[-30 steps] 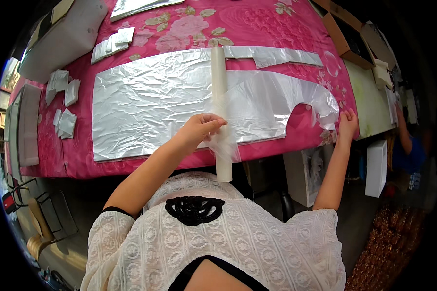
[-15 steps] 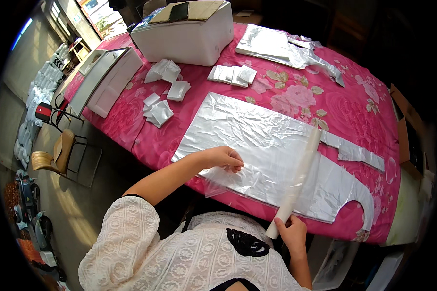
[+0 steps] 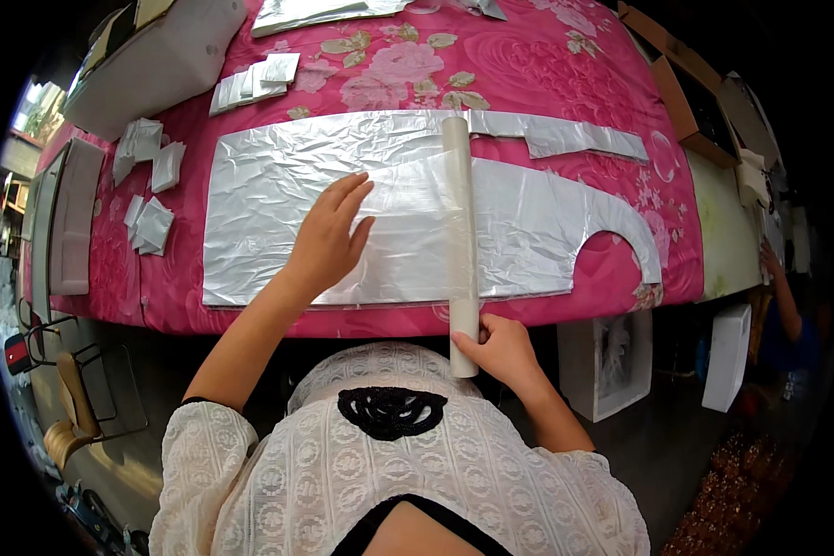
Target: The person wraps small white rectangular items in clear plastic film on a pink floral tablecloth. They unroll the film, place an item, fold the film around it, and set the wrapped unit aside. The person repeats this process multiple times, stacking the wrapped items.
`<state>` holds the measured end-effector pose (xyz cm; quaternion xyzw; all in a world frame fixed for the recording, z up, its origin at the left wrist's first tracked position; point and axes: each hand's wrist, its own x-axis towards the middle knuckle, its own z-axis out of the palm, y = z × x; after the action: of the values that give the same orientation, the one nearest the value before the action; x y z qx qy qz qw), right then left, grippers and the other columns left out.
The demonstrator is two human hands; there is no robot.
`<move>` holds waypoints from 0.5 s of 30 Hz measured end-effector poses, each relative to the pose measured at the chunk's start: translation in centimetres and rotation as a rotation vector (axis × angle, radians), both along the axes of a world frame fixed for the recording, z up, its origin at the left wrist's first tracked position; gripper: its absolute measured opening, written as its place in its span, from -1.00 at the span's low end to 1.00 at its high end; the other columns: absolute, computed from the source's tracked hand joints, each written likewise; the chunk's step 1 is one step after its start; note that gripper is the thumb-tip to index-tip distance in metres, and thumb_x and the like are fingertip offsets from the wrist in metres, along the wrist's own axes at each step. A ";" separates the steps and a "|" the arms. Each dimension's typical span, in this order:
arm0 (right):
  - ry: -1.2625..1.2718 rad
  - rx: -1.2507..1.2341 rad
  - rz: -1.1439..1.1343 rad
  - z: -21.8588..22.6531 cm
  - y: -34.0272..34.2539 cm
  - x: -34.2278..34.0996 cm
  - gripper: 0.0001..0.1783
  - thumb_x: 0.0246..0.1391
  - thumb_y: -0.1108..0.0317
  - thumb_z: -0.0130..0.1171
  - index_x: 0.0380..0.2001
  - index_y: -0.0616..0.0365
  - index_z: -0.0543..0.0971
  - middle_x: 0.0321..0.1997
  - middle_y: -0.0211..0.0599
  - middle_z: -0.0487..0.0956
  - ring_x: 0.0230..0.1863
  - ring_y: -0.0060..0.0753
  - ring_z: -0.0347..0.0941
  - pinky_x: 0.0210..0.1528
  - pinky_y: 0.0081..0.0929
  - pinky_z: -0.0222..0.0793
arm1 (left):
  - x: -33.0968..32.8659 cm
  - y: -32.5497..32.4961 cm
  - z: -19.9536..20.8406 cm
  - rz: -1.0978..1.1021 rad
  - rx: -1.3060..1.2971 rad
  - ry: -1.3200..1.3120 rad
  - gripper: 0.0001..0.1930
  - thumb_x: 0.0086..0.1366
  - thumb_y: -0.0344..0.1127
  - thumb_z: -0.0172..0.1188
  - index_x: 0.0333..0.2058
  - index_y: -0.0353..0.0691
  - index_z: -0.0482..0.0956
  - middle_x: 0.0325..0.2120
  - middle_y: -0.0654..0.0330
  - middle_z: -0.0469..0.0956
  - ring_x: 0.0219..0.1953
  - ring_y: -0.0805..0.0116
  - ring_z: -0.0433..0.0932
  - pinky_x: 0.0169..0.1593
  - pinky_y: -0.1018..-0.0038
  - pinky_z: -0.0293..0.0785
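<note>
A stack of silver foil bags with cut-out handles (image 3: 278, 199) lies flat on the table, its handle end to the right. Across it rests a long roll of clear plastic film (image 3: 460, 213), running from far to near, its near end past the table edge. My right hand (image 3: 505, 350) grips that near end, thumb on top. Left of the roll, a thin see-through layer, seemingly film, covers part of the foil. Over this area is my left hand (image 3: 332, 232), open with fingers apart and nothing held; whether it touches the surface I cannot tell.
Small folded silver packets (image 3: 148, 222) lie at the left, with more packets (image 3: 250, 83) farther back. A white foam box (image 3: 157, 65) stands far left. Cardboard boxes (image 3: 695, 111) sit at the right. Another person's arm (image 3: 780, 287) shows at far right. A chair (image 3: 74, 398) stands lower left.
The view has swung, so the table sits straighter before me. My left hand has gone from pinched fingers at the film to spread fingers. My right hand still holds the roll.
</note>
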<state>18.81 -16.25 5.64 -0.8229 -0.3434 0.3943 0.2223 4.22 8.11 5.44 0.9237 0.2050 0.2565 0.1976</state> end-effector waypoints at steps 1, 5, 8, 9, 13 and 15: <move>0.000 -0.012 0.005 0.3 0.1 0.0 -0.49 -0.20 -0.03 0.26 -0.45 0.31 0.58 -0.56 -0.11 0.57 -0.51 -0.20 0.53 -0.41 -0.37 0.41 | 2.1 -1.6 -0.8 -0.080 -0.002 -0.005 -0.50 0.11 -0.49 0.13 0.07 -0.33 0.29 0.11 0.00 0.28 0.16 0.02 0.25 0.15 0.27 0.25; 0.023 -0.027 0.004 0.2 -0.6 0.4 -0.48 -0.20 -0.03 0.27 -0.46 0.31 0.58 -0.57 -0.12 0.56 -0.52 -0.22 0.52 -0.42 -0.40 0.40 | 7.2 -4.8 -4.9 -0.081 -0.033 0.081 -0.44 0.19 -0.39 0.00 0.16 -0.40 0.13 0.20 -0.08 0.12 0.27 0.02 0.06 0.29 0.22 -0.01; 0.071 -0.060 0.033 0.3 -0.7 0.9 -0.47 -0.19 -0.05 0.28 -0.46 0.30 0.58 -0.58 -0.14 0.56 -0.53 -0.25 0.52 -0.43 -0.42 0.40 | 8.0 -5.1 -6.9 -0.076 0.000 0.168 -0.42 0.21 -0.30 -0.11 0.18 -0.45 0.09 0.23 -0.11 0.05 0.31 0.03 -0.02 0.32 0.19 -0.15; 0.085 -0.057 0.061 0.3 -0.6 1.4 -0.47 -0.18 -0.07 0.28 -0.47 0.30 0.58 -0.58 -0.14 0.56 -0.53 -0.26 0.51 -0.43 -0.42 0.40 | 8.0 -5.1 -7.0 -0.079 0.011 0.196 -0.41 0.22 -0.27 -0.15 0.18 -0.48 0.07 0.24 -0.12 0.03 0.32 0.02 -0.05 0.33 0.19 -0.19; 0.026 0.028 0.074 0.5 3.3 4.8 -0.44 -0.11 -0.09 0.24 -0.49 0.33 0.58 -0.57 -0.13 0.58 -0.52 -0.28 0.53 -0.42 -0.43 0.41 | 7.9 -5.3 -7.0 -0.054 0.108 0.279 -0.37 0.21 -0.24 -0.19 0.20 -0.50 0.03 0.25 -0.13 -0.01 0.33 0.05 -0.09 0.34 0.19 -0.23; 0.056 0.210 0.039 -1.1 7.0 7.0 -0.39 -0.06 -0.14 0.17 -0.49 0.36 0.59 -0.58 -0.11 0.57 -0.52 -0.25 0.54 -0.42 -0.42 0.42 | 7.9 -5.2 -6.9 -0.058 0.123 0.288 -0.36 0.20 -0.23 -0.20 0.20 -0.51 0.02 0.25 -0.14 -0.01 0.34 0.05 -0.10 0.34 0.20 -0.24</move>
<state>25.83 -9.30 4.58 -0.7769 -0.3926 0.3831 0.3090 12.15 2.86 -1.41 0.9667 0.1884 0.1279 0.1164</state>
